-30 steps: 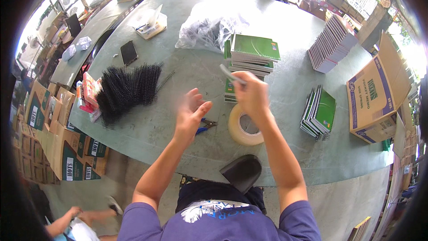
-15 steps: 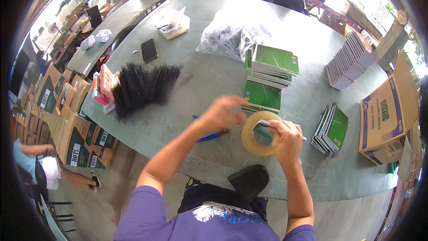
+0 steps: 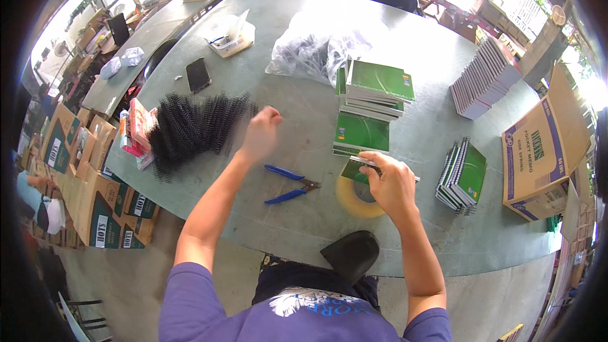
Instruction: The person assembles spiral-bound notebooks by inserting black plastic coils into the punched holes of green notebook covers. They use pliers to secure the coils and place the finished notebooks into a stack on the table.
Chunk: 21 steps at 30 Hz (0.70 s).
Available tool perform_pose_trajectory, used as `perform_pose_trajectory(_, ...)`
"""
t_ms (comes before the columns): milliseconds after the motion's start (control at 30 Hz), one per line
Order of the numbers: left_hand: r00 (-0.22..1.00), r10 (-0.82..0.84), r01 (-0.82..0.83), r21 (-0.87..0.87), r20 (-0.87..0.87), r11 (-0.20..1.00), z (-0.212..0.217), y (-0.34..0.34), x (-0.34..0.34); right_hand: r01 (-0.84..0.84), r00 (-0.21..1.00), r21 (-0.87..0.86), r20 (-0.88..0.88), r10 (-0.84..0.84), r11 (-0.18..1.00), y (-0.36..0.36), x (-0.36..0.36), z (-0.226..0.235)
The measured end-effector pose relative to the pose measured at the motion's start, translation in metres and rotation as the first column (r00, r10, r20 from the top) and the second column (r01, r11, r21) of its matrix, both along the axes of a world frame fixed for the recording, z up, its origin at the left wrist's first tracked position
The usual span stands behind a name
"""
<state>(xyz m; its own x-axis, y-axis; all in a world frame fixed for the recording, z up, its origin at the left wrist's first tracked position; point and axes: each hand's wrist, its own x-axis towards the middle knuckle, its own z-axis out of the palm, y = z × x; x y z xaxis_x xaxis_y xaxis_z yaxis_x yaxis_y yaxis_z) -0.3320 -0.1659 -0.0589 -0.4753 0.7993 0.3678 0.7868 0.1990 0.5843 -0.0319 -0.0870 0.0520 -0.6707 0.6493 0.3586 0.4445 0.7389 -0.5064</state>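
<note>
My right hand (image 3: 394, 182) grips a small green-covered notebook (image 3: 354, 171), held tilted above a wide roll of clear tape (image 3: 347, 201). The notebook hides part of the roll. My left hand (image 3: 261, 132) is at the right end of a heap of black spiral binding coils (image 3: 196, 126). Its fingers are drawn together and slightly smeared; whatever is between them is too small to make out. Between my forearms lies a pair of cutting pliers (image 3: 288, 185) with blue handles, jaws apart. Beyond my right hand rises a stack of green notebooks (image 3: 362, 132).
Several spiral-bound green notebooks (image 3: 472, 171) stand at right, near an open carton (image 3: 532, 158) and a tall bound stack (image 3: 478, 85). Farther back are a plastic bag (image 3: 310, 50), a phone (image 3: 198, 75) and a tub (image 3: 237, 44). A dark rounded object (image 3: 351, 255) sits at the near edge.
My left hand has moved left and away, from beside the tape roll to the coils, uncovering the pliers. My right hand has turned the notebook so its green cover shows.
</note>
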Motion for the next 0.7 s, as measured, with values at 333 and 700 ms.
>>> perform_pose_trajectory(333,0.749,0.118,0.047,-0.23,0.652,0.972,0.04,-0.005,-0.08,-0.056,0.99,-0.033,-0.132,0.051,0.998,-0.001,-0.005,-0.014)
perform_pose_trajectory(700,0.853,-0.382,0.339,0.18,0.354,0.923,0.091,-0.029,0.143,-0.034,0.996,-0.066,-0.079,0.029,0.997,-0.002,-0.006,-0.004)
